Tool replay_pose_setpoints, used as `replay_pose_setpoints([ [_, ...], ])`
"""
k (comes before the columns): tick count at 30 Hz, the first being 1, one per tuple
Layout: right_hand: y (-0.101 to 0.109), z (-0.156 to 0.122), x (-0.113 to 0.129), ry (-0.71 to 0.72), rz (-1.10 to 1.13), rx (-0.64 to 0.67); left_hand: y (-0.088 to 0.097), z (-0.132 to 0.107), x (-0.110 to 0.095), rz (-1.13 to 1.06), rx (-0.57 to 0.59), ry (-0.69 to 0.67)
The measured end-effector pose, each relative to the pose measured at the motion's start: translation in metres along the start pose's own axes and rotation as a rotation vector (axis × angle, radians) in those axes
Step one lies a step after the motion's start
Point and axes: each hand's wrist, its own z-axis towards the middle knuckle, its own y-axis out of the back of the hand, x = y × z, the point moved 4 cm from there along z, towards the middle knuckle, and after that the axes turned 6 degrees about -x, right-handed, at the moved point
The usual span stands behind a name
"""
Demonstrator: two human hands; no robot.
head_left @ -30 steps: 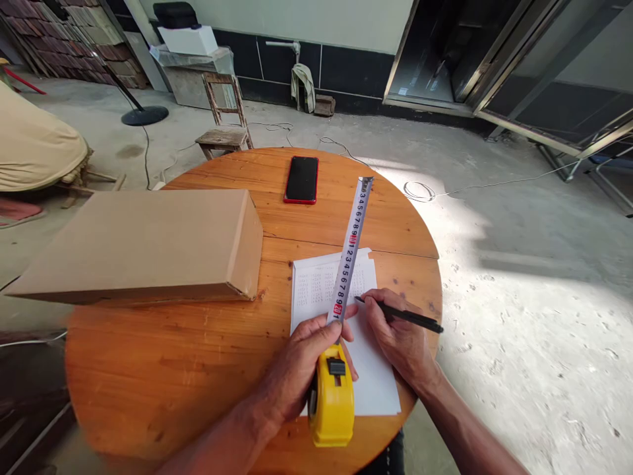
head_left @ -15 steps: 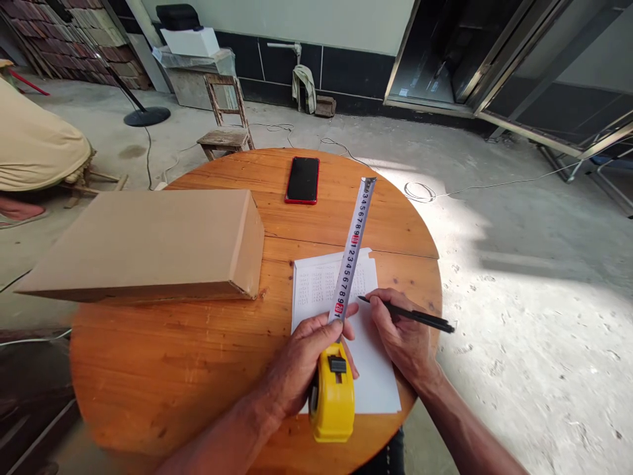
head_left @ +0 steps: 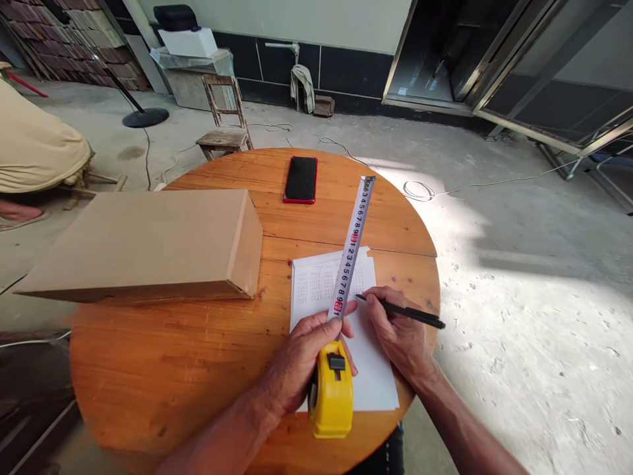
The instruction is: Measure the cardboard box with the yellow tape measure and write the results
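Observation:
My left hand (head_left: pixel 309 349) is closed around a yellow tape measure (head_left: pixel 332 396), its thumb pressing on the blade near the case. The numbered blade (head_left: pixel 352 244) extends away over the paper, its metal hook at the far end. In my right hand (head_left: pixel 403 336) is a black pen (head_left: pixel 410 312), its tip pointing left at or just above the sheet; contact I cannot tell. Beneath both hands lies white paper (head_left: pixel 366 382) with rows of small handwritten figures in its upper part. A closed cardboard box (head_left: pixel 148 237) rests on the left of the table.
The round wooden table (head_left: pixel 173 376) carries a phone (head_left: pixel 301 179) with a red edge at its far side. Beyond stand a small wooden chair (head_left: pixel 225 137) and a round black stand base (head_left: pixel 145 117). A person's foot (head_left: pixel 20 211) shows at far left; cable (head_left: pixel 419 191) lies on the floor.
The pen has shifted very slightly left, and its back end sits a little lower angle-wise. The tape measure stays in my left hand, its blade still extended.

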Motion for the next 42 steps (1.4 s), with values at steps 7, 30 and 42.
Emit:
replay_pose_setpoints([
  [7, -0.0021, 0.0005, 0.0014, -0.005, 0.019, 0.009, 0.0006, 0.0006, 0.001, 0.012, 0.0, -0.002],
  [30, 0.0036, -0.0013, -0.0004, -0.018, 0.047, -0.037, -0.0009, -0.002, -0.0003, -0.007, -0.008, 0.014],
  [42, 0.0036, -0.0006, -0.0034, -0.072, 0.027, -0.036, -0.0007, -0.0019, 0.0004, -0.021, -0.011, 0.02],
])
